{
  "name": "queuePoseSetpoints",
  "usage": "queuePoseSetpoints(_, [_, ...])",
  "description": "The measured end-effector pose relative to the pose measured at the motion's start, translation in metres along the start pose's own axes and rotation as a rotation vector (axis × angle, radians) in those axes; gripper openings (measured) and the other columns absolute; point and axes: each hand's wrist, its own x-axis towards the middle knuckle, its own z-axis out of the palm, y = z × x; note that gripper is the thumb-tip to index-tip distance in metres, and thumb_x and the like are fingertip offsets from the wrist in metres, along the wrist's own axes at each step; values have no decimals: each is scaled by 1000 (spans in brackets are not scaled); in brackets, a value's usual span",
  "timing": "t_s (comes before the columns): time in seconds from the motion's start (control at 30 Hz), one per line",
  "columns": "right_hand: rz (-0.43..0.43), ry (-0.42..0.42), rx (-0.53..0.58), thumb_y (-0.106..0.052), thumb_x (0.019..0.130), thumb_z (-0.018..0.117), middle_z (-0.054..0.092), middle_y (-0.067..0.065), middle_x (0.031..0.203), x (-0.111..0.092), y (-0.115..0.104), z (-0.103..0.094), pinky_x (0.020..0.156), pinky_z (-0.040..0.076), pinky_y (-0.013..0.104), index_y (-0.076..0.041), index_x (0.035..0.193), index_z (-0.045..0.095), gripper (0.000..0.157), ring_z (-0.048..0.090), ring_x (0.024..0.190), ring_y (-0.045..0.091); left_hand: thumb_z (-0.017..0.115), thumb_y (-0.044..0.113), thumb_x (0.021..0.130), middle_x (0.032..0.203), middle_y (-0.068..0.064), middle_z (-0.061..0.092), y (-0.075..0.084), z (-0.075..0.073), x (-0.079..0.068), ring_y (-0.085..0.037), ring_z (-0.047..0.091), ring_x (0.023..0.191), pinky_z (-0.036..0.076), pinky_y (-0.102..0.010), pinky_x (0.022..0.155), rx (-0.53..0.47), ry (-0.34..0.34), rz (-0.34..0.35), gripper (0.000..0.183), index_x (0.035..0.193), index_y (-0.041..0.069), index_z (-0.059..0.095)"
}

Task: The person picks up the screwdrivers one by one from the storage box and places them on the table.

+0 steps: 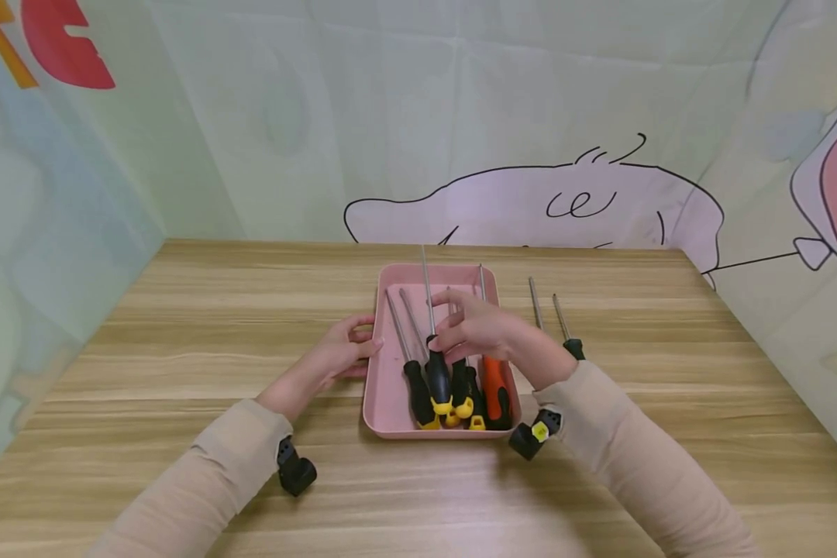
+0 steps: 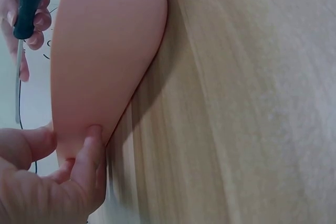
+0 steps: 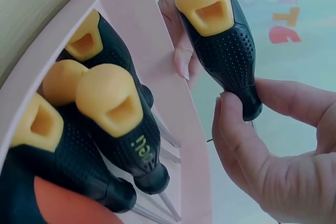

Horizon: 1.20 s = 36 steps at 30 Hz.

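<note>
1. Head view: the pink tray (image 1: 371,418) sits near the far edge of the tabletop (image 1: 216,349), about midway between its left and right edges. The left hand (image 1: 345,349) grips the tray's left wall; the right hand (image 1: 474,325) pinches a yellow-ended screwdriver (image 1: 438,376) over the tray, its tip pointing towards the far edge. That long shaft could knock the tray's far wall if swung low. Towards the tabletop's right edge lie a green-handled screwdriver (image 1: 573,349) and a bare shaft (image 1: 535,304) whose handle is hidden behind the right arm; the sleeve might brush both and roll them.

2. Left wrist view: thumb and fingers clasp the tray's wall at one place only. An uneven pull there could tilt or drag the tray, sending the tools inside sliding.

3. Right wrist view: thumb and fingertips hold the screwdriver at the narrow neck, where handle meets shaft. With the bulky handle unsupported, it could pivot or slip from so small a grip and drop onto the black-handled screwdrivers (image 3: 149,163) below. These overlap closely beside the orange-handled screwdriver (image 3: 68,203), so one tool might snag its neighbours.
</note>
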Motion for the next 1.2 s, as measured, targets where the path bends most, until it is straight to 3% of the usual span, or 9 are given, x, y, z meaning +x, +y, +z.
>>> queuePoseSetpoints(0.3, [-11,-4,-4,11,86,55,48,11,88,-8,0,-9,70,55,33,-2,138,26,62,59,74,18,48,4,96,135,-24,39,0,0,0,-26,53,104,52,-34,76,-10,-4,-2,52,143,1,27])
queuePoseSetpoints(0.57, [4,6,3,10,85,55,48,12,91,-15,1,-20,68,55,34,-5,141,24,66,59,75,20,48,4,96,135,-24,39,2,1,0,-28,52,108,52,-36,79,-11,1,-8,53,144,3,26])
queuePoseSetpoints(1.2, [-38,-21,26,7,84,55,47,8,88,-40,26,-62,70,53,32,0,143,15,71,56,75,17,49,2,95,135,-27,40,-2,3,1,-25,54,101,53,-35,75,-23,11,12,52,142,1,28])
